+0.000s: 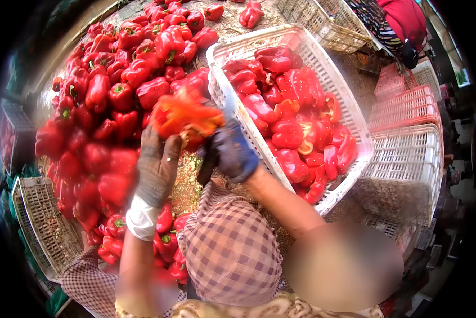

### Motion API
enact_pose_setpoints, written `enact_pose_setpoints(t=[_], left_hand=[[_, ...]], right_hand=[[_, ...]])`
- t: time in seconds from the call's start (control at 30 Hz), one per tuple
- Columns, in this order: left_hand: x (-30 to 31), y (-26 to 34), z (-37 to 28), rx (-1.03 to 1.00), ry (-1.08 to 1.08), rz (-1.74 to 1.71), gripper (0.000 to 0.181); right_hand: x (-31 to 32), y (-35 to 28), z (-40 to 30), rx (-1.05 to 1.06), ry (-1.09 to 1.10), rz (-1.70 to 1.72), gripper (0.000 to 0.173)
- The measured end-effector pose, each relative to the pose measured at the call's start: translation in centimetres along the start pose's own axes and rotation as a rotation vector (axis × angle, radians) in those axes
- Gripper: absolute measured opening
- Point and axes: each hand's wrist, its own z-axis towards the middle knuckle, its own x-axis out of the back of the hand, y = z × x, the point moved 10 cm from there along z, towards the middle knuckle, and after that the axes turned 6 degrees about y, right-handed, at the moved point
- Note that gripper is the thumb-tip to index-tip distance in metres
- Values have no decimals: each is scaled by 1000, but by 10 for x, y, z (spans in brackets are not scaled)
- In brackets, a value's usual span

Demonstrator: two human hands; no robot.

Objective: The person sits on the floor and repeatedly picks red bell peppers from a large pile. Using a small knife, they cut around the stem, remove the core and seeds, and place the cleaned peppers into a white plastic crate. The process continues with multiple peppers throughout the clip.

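Note:
My left hand [155, 169], in a grey work glove with a white band at the wrist, holds a cut-open red bell pepper [184, 115]. Motion blurs the pepper, and its orange-red inner side shows. Close against its right side is my right hand [235, 151] in a blue and dark glove, fingers curled. A faint bluish streak rises above that hand; whether it grips a tool is too blurred to tell. Whole red bell peppers [123, 95] lie heaped to the left. Cut red pepper pieces [297, 115] fill much of a white slatted plastic crate [343, 87] at the right.
Stacked red and white crates [401, 151] stand along the right. More crates [325, 30] are at the far side, near a bent-over person [401, 24]. Another crate [43, 222] sits tilted at lower left. My checked-cloth-covered knee [234, 246] is between my arms. Pepper scraps [186, 181] litter the ground.

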Motion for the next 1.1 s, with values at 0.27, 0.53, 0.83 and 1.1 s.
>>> enact_pose_setpoints(t=[0.27, 0.53, 0.83, 1.1], left_hand=[[104, -110, -20, 595, 237, -457, 36], [108, -192, -129, 615, 115, 73, 41], [-33, -228, -195, 500, -824, 813, 86], [-15, -261, -191, 644, -675, 508, 67]], right_hand=[[194, -108, 18, 536, 551, -927, 27], [206, 3, 71, 562, -235, -1802, 52], [71, -72, 6, 370, -19, -964, 43], [-66, 28, 18, 140, -356, -774, 52]])
